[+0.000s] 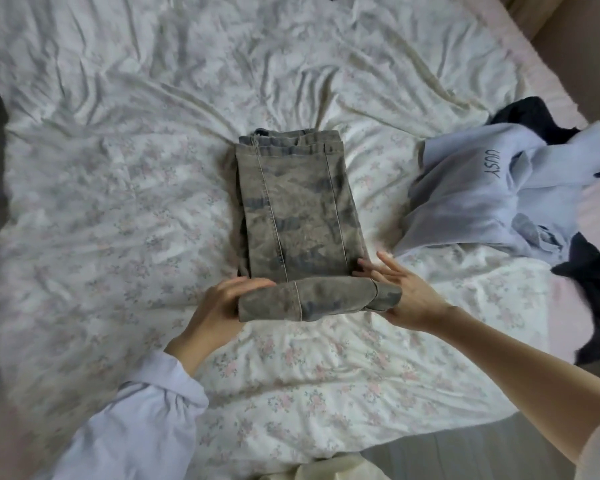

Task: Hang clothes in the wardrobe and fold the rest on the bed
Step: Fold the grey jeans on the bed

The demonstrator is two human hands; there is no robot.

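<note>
Floral bed [118, 202], folded camouflage trousers [298, 209]

— From where was the scene viewed?
— From a single head-worn camera, aimed forward and steeply down at the bed [118, 202], wide-angled, with edges bowed.
— How near was it held?
— Within arm's reach; both forearms were caught entering from the bottom edge.
</note>
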